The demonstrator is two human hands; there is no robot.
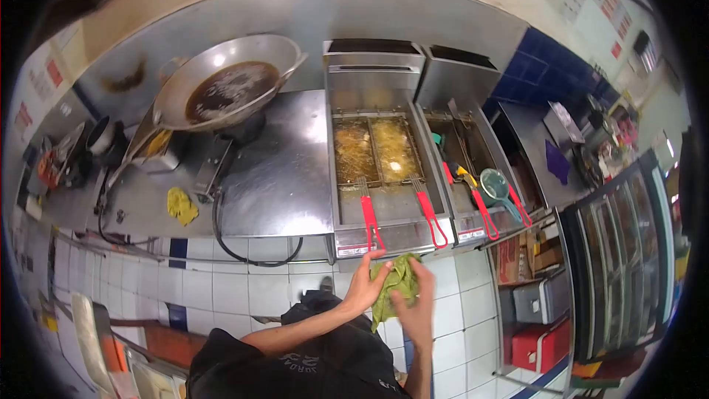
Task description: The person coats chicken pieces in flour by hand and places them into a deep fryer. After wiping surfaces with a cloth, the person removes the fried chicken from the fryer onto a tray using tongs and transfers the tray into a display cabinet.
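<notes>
- Here we are at the near edge of the fryer, and the green cloth is bunched up between two hands, in front of the metal.
- Left hand: partly open, thumb and fingers at the cloth's left side; how firmly it grips, I can't tell.
- Right hand: half curled, fingers bent around the right side, probably to gather the loose fabric; its grip is partly hidden.
- Look at those baskets, side by side in bubbling oil, red handles pointing near, likely so nobody reaches over the heat.
- Over right, the green strainer rests across the next bay, presumably to keep it handy.
- Far left, the big wok sits raised, dark liquid inside; a yellow cloth lies on the near part of the steel counter.
</notes>
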